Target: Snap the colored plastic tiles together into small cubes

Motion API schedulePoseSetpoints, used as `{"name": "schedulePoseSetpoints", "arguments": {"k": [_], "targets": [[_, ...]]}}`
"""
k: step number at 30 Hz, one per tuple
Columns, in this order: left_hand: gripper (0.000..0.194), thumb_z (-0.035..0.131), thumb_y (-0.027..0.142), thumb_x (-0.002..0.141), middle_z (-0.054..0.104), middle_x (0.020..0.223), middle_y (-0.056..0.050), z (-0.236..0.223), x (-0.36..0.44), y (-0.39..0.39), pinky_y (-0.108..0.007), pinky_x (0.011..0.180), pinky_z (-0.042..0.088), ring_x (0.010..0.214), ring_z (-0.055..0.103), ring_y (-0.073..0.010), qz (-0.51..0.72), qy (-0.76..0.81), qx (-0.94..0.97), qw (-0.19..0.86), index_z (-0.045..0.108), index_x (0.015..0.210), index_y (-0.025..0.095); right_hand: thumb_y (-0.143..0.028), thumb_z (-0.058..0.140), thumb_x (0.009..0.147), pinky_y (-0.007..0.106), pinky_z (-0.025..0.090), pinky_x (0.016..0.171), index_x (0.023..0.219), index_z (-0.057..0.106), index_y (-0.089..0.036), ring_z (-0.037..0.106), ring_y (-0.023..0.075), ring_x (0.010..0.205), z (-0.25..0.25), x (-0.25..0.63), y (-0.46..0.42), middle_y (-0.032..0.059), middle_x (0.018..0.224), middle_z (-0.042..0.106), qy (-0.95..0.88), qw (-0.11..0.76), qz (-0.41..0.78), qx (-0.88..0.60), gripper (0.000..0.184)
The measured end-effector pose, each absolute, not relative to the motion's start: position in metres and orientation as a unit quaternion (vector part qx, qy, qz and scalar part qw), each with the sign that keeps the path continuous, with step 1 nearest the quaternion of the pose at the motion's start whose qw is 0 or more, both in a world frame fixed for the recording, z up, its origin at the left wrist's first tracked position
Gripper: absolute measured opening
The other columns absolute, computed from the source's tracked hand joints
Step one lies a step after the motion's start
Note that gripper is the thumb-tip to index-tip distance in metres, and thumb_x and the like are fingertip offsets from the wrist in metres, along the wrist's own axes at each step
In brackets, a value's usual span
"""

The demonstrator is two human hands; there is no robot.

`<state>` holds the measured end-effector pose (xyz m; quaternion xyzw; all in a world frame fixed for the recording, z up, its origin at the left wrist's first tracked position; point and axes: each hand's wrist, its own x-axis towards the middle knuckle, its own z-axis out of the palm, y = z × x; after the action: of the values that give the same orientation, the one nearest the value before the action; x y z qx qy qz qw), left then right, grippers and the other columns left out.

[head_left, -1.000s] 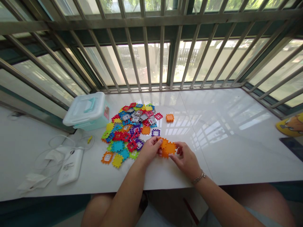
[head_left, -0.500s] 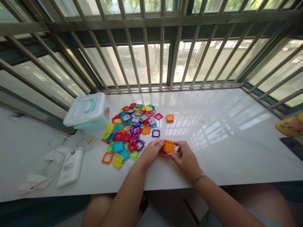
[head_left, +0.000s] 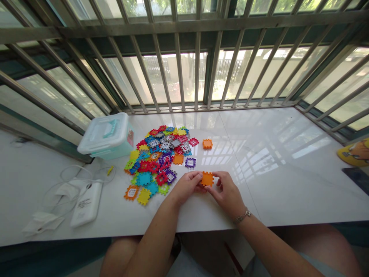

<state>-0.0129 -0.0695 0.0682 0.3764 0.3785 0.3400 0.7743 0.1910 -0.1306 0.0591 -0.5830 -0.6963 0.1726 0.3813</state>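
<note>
Both my hands meet over the white tabletop [head_left: 273, 169] around a small stack of orange toothed plastic tiles [head_left: 206, 179]. My left hand [head_left: 186, 187] pinches the tiles' left side with curled fingers. My right hand [head_left: 226, 192], with a bracelet at the wrist, grips their right side. A pile of several coloured interlocking tiles [head_left: 157, 159] lies just left of and beyond my hands. A small assembled orange cube [head_left: 206, 144] stands alone behind them, and a purple tile [head_left: 190, 162] lies between.
A pale teal lidded storage box [head_left: 105, 135] stands at the left rear. A white power bank [head_left: 86, 203] with white cables and wrappers lies at the left front. Metal window bars [head_left: 196, 69] close off the back. A yellow object [head_left: 354, 152] sits at the right edge.
The orange tiles lay flatter and wider between my hands a second ago; now they are folded together into a more compact piece. My hands have stayed in the same spot.
</note>
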Motion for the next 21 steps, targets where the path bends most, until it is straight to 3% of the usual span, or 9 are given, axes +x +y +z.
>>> {"name": "schedulePoseSetpoints", "arguments": {"k": [4, 13, 17, 21], "targets": [[0.056, 0.094, 0.058, 0.080, 0.083, 0.109, -0.013, 0.072, -0.014, -0.070, -0.029, 0.075, 0.063, 0.082, 0.078, -0.0208, 0.334, 0.376, 0.414, 0.759, 0.083, 0.116, 0.016, -0.049, 0.075, 0.102, 0.038, 0.063, 0.075, 0.137, 0.058, -0.027, 0.065, 0.0190, 0.080, 0.058, 0.191, -0.130, 0.0100, 0.125, 0.067, -0.697, 0.378, 0.174, -0.584, 0.045], [0.043, 0.093, 0.050, 0.080, 0.082, 0.097, -0.010, 0.079, -0.013, -0.070, -0.030, 0.074, 0.061, 0.079, 0.077, -0.0221, 0.328, 0.385, 0.424, 0.751, 0.085, 0.106, 0.018, -0.048, 0.079, 0.098, 0.042, 0.067, 0.078, 0.150, 0.054, -0.027, 0.067, 0.0214, 0.083, 0.059, 0.189, -0.130, 0.0140, 0.132, 0.066, -0.707, 0.370, 0.176, -0.576, 0.061], [0.037, 0.091, 0.050, 0.081, 0.081, 0.091, -0.008, 0.080, -0.013, -0.070, -0.030, 0.074, 0.061, 0.078, 0.076, -0.0222, 0.323, 0.381, 0.443, 0.745, 0.084, 0.101, 0.019, -0.048, 0.078, 0.099, 0.042, 0.068, 0.080, 0.143, 0.060, -0.028, 0.070, 0.0236, 0.092, 0.062, 0.188, -0.129, 0.0133, 0.134, 0.065, -0.717, 0.369, 0.171, -0.567, 0.051], [0.041, 0.090, 0.055, 0.082, 0.081, 0.094, -0.009, 0.079, -0.011, -0.070, -0.029, 0.070, 0.061, 0.081, 0.077, -0.0236, 0.321, 0.380, 0.459, 0.736, 0.084, 0.101, 0.019, -0.047, 0.081, 0.097, 0.039, 0.066, 0.078, 0.134, 0.063, -0.027, 0.067, 0.0205, 0.085, 0.064, 0.189, -0.130, 0.0122, 0.131, 0.066, -0.710, 0.371, 0.177, -0.571, 0.047]]}}
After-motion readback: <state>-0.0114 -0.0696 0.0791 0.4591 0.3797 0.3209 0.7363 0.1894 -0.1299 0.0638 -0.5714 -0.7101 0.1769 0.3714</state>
